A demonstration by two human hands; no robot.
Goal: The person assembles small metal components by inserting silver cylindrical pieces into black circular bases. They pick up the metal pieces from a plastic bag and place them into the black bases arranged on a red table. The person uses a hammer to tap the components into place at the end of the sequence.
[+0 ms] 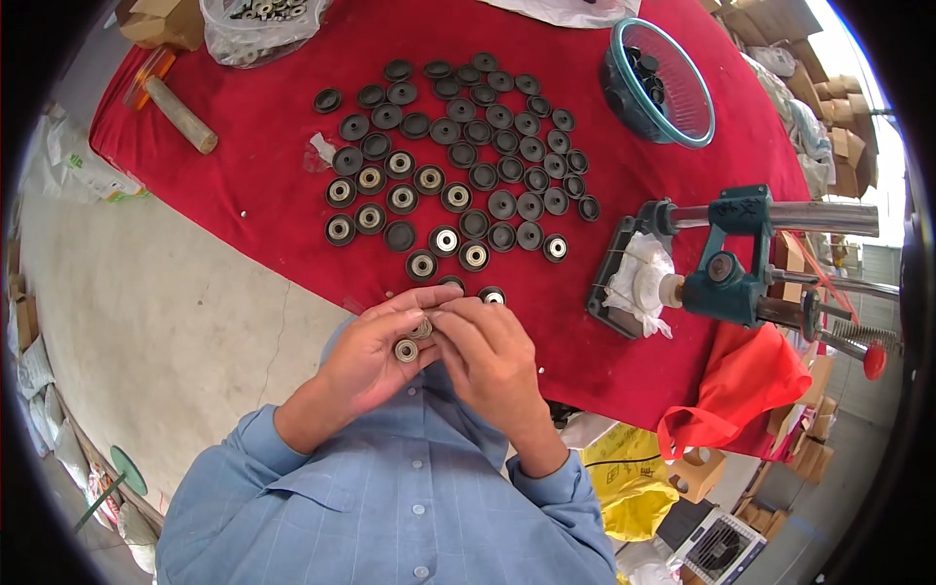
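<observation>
Cradling two visible metal bearings (406,351), the left hand (363,358) meets the right hand (494,358), whose hold is unclear.

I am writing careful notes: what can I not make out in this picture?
All in the head view:
How many bearings the left hand holds: its thumb and the right hand may hide more.
How many black parts the teal basket holds: they overlap.
The far end of the clear bag: cut off by the top edge.
Middle of the press base: under white plastic.
</observation>
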